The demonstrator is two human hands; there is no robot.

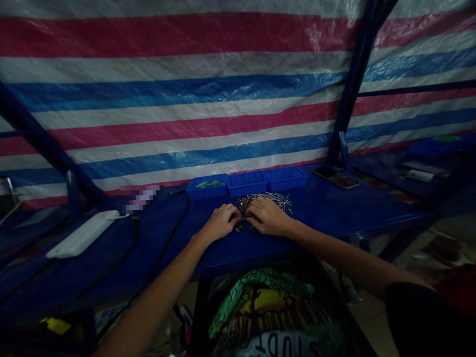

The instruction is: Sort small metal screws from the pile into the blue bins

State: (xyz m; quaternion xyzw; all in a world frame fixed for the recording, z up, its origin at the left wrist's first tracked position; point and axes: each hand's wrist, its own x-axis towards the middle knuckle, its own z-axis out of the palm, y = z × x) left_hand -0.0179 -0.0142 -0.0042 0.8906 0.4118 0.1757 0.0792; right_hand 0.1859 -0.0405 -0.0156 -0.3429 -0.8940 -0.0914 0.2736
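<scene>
Both my hands rest on a blue table [323, 210], fingers curled down over a heap of small brass-coloured parts [243, 202]. My left hand [220, 221] sits just left of the heap. My right hand [268, 216] lies beside it, fingertips meeting the left hand's over the parts. What the fingers pinch is hidden in the dim light. A pile of thin silver pins [277, 199] lies just beyond my right hand. Behind the piles stand three small blue trays in a row: the left tray [207, 188] holds something green, then the middle tray [247, 184] and right tray [286, 178].
Two phones [336, 177] lie at the table's far right. A white power strip [84, 234] with black cables lies at the left. A striped red, white and blue tarp [193, 99] hangs behind. Dark blue frame posts [355, 79] stand right and left.
</scene>
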